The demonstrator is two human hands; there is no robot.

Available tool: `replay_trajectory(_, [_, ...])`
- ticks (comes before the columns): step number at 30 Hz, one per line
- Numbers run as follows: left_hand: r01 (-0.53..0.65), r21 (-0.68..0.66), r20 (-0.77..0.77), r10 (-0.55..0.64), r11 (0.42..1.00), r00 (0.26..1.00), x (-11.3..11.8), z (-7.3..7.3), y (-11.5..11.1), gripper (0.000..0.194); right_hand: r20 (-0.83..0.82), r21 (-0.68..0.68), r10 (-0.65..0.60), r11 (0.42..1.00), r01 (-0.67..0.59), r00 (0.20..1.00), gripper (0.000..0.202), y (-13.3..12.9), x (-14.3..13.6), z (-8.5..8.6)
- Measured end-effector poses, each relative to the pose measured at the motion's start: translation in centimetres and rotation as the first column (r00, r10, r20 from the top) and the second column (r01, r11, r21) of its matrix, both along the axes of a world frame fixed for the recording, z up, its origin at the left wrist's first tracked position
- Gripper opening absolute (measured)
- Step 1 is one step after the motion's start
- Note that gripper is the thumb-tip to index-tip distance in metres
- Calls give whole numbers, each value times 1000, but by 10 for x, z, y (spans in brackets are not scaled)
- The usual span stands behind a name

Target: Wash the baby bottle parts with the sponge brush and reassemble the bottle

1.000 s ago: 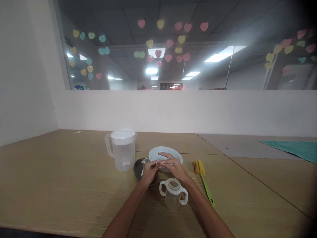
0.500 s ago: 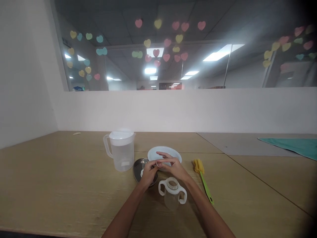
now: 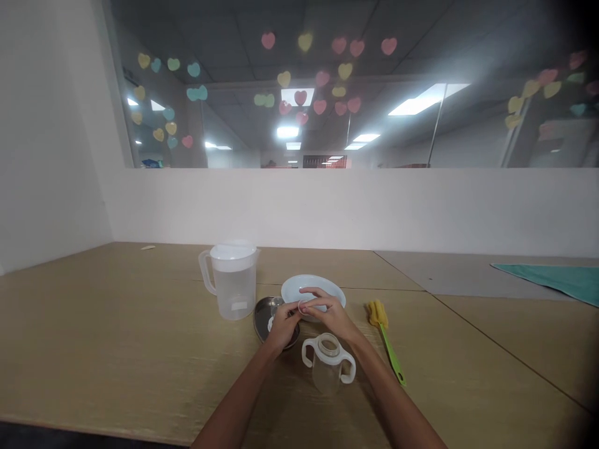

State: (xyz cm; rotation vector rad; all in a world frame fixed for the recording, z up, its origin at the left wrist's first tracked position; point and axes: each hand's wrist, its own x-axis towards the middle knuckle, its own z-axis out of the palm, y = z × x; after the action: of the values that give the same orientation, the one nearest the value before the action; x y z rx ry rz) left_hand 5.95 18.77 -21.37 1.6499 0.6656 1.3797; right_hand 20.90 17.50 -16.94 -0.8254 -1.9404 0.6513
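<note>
My left hand (image 3: 283,325) and my right hand (image 3: 330,313) meet above the front edge of a white bowl (image 3: 292,288). Between their fingertips they pinch a small pale, see-through round piece (image 3: 302,306), too small to name surely. Some of my right fingers are stretched out over the bowl. Under my left hand lies a round steel dish (image 3: 262,330), partly covered, with a white ring-shaped part (image 3: 270,323) in it. A clear baby bottle (image 3: 326,373) with two white handles stands uncapped in front of my right wrist.
A lidded clear plastic pitcher (image 3: 235,290) stands left of the dish. On the right lies a bottle brush (image 3: 391,352) with yellow sponge head and green handle. A teal cloth (image 3: 556,280) lies far right. A wall (image 3: 327,209) closes off the table's back.
The view has shifted slightly, so everything sits a little further right. Both hands keep nearly the same pose on the small piece, and the objects stay in place.
</note>
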Motion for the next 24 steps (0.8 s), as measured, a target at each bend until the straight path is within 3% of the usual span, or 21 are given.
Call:
replay_trajectory(3, [8, 12, -13, -8, 1000, 1000, 1, 0, 0, 34, 50, 31, -42, 999, 41, 998, 24, 2, 1, -2])
replay_trajectory(7, [-102, 62, -82, 107, 993, 991, 0, -4, 5, 32, 44, 104, -83, 991, 78, 996, 25, -1, -1, 2])
replay_trajectory(11, [-153, 91, -118, 163, 984, 979, -2, -11, 11, 29, 94, 277, -146, 954, 115, 985, 25, -14, -4, 15])
replay_trajectory(16, [-197, 183, -204, 233, 963, 951, -1, -15, 12, 29, 185, 474, -230, 872, 118, 956, 26, -36, -7, 31])
replay_trajectory(24, [-227, 212, -249, 278, 950, 928, 5, -14, 11, 27, -49, 728, -351, 628, 274, 935, 19, -49, -16, 34])
